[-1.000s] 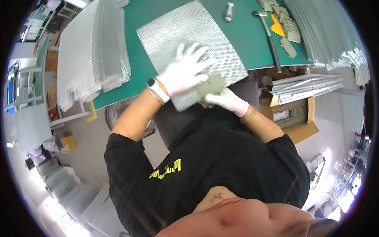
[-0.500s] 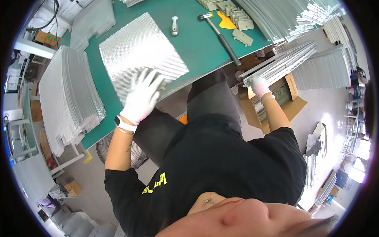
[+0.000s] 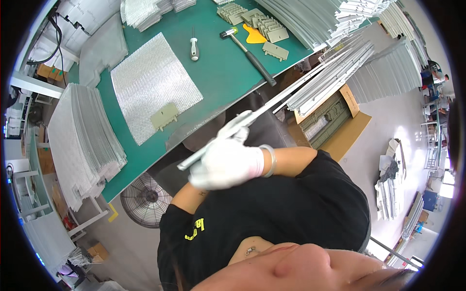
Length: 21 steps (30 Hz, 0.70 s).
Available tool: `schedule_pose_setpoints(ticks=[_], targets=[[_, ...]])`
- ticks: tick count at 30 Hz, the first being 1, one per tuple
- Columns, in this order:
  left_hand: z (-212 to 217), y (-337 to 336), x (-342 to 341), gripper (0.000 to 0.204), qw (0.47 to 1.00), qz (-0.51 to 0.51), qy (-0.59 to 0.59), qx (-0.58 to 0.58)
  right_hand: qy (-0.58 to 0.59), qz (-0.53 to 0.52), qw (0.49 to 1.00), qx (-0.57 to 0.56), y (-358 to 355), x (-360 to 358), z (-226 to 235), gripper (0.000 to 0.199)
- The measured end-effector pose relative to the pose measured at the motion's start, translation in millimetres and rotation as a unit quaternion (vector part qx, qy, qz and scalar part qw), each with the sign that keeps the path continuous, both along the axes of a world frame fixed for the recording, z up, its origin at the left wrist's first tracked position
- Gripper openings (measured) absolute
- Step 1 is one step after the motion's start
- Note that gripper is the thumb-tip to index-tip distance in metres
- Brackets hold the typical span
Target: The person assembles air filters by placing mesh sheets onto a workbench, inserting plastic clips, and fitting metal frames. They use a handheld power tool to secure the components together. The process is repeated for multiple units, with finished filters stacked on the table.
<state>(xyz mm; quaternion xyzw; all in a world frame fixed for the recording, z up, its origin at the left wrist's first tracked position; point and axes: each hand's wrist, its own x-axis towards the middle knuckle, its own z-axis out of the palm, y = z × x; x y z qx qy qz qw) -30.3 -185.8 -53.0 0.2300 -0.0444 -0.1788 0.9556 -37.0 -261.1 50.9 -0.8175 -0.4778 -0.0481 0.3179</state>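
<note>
My gloved right hand [image 3: 225, 165] is blurred, in front of my body below the table edge. It is closed on a long, thin silver metal strip [image 3: 286, 94], which slants up to the right past the other strips. My left forearm [image 3: 193, 196] passes beneath the right hand. Most of my left hand is hidden there, so its fingers cannot be told apart from the right hand's. On the green table [image 3: 218, 80] lies a silver mesh sheet [image 3: 150, 80]. A small beige plate [image 3: 164, 116] rests on its near edge.
A screwdriver [image 3: 194, 50], a mallet [image 3: 252, 60] and several beige plates [image 3: 267, 26] lie farther back. Stacked mesh sheets [image 3: 87, 140] stand at left. Metal strips [image 3: 325, 82] lie over an open carton [image 3: 347, 133] at right. A floor fan [image 3: 150, 196] stands below the table.
My right hand has come left from the strips with one strip. My left hand has left the mesh sheet and drawn in toward my body; the beige plate now shows uncovered on the sheet.
</note>
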Motion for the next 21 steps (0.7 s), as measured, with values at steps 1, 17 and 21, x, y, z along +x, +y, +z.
schedule_pose_setpoints(ticks=[1,17,21], targets=[[5,12,11,0.025,0.987,-0.002,-0.075,0.145,0.047,0.039,0.996,0.066,-3,-5,-16,0.011],[102,267,3,0.043,0.964,0.044,-0.185,0.187,0.221,-0.167,0.557,0.783,-237,8,35,0.040],[61,225,-12,0.046,0.960,0.022,-0.087,0.265,0.208,-0.012,0.523,0.826,-167,26,85,0.022]])
